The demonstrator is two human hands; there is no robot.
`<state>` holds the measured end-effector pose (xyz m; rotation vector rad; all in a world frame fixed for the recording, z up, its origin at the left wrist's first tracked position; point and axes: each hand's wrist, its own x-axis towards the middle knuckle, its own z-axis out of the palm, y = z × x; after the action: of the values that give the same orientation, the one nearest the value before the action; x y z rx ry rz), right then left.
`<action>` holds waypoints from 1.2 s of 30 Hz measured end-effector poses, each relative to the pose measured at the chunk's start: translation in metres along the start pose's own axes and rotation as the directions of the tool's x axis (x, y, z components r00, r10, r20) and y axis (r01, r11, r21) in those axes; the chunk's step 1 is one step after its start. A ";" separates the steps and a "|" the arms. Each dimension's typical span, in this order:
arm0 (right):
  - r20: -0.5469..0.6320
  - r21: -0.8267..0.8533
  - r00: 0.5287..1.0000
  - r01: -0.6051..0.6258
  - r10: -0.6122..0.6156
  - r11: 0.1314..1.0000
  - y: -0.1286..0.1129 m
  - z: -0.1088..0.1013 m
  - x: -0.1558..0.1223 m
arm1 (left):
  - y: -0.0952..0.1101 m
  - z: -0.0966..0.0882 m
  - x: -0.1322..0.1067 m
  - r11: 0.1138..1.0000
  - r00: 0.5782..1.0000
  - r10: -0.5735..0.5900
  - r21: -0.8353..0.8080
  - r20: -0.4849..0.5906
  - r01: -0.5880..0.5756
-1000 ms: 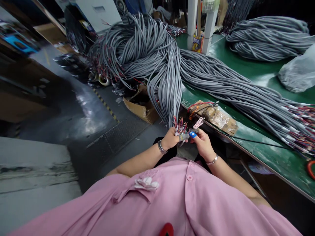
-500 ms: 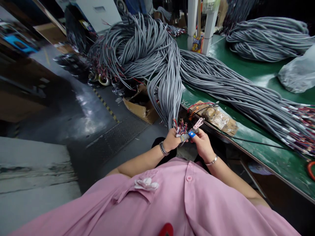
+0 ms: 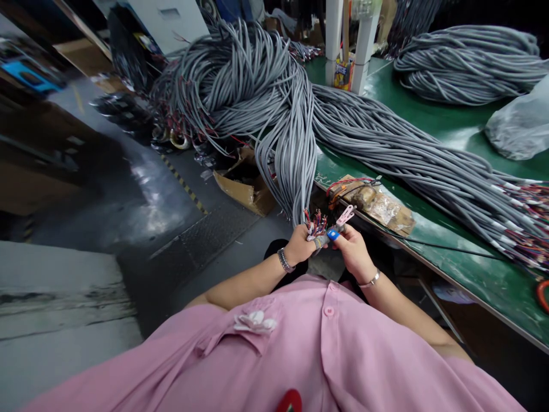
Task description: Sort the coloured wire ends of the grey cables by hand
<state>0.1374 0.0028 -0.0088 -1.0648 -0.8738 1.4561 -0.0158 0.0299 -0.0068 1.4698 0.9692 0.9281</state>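
Note:
My left hand (image 3: pixel 300 245) is closed round the ends of several grey cables (image 3: pixel 295 160), whose thin red and dark wires (image 3: pixel 315 222) fan out above my fingers. My right hand (image 3: pixel 352 247) is closed beside it, thumb in a blue finger cot, pinching at those wire ends and holding a small pink tool (image 3: pixel 345 216) that sticks up. Both hands meet just below the edge of the green table (image 3: pixel 429 229). The grey cables hang over that edge from a big heap on the table.
A taped brown packet (image 3: pixel 380 205) with wires lies on the table edge near my hands. More cable coils (image 3: pixel 467 63) and a plastic bag (image 3: pixel 521 123) sit at the far right. An open cardboard box (image 3: pixel 244 186) stands on the floor. White posts (image 3: pixel 364 46) rise from the table.
My hands have shifted only slightly, the right thumb working at the wire ends; the view has tilted a little.

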 end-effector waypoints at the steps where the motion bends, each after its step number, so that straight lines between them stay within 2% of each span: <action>1: -0.015 0.003 1.000 0.006 -0.006 1.000 0.000 0.001 -0.001 | 0.000 0.000 0.000 1.000 1.000 -0.001 0.004 -0.003 0.001; 6: -0.108 0.104 0.993 0.057 -0.046 0.993 0.006 0.006 -0.005 | 0.004 -0.001 0.001 0.999 0.999 -0.028 0.021 -0.041 0.028; 9: -0.138 0.249 0.990 0.005 0.031 0.968 0.010 0.004 -0.005 | 0.007 -0.002 0.000 0.999 0.998 -0.050 0.002 -0.050 0.050; 12: -0.146 0.392 0.981 -0.060 0.127 0.918 0.012 -0.007 0.000 | 0.008 -0.003 -0.001 0.994 0.995 -0.095 -0.064 -0.038 0.092; 16: -0.080 0.467 0.980 -0.126 0.184 0.875 0.014 -0.025 0.012 | 0.010 -0.007 0.001 0.979 0.992 -0.127 -0.163 0.006 0.127; 20: 0.013 0.386 0.992 -0.118 0.123 0.915 0.010 -0.028 0.022 | 0.016 -0.009 0.006 0.965 0.984 -0.153 -0.201 0.094 0.169; 23: 0.018 0.295 1.000 -0.019 0.015 0.955 0.005 -0.023 0.027 | 0.021 -0.009 0.011 0.957 0.972 -0.174 -0.205 0.160 0.205; 26: -0.118 0.167 0.987 0.132 -0.113 0.977 0.006 -0.019 0.029 | 0.023 -0.008 0.015 0.956 0.961 -0.190 -0.186 0.200 0.228; 29: -0.263 0.053 0.939 0.242 -0.220 0.969 0.011 -0.019 0.031 | 0.022 -0.008 0.019 0.956 0.954 -0.204 -0.165 0.220 0.243; 31: -0.236 0.133 0.956 0.209 -0.173 0.969 0.013 -0.020 0.032 | 0.021 -0.007 0.020 0.954 0.952 -0.214 -0.164 0.218 0.252; 33: -0.136 0.277 0.989 0.100 -0.064 0.956 0.012 -0.019 0.035 | 0.020 -0.007 0.021 0.951 0.952 -0.222 -0.168 0.212 0.259; 36: -0.050 0.413 0.998 -0.017 0.041 0.911 0.008 -0.018 0.038 | 0.020 -0.006 0.022 0.952 0.952 -0.226 -0.158 0.208 0.261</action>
<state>0.1506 0.0385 -0.0281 -0.7968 -0.4776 1.5411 -0.0116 0.0507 0.0143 1.2246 0.8778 0.6663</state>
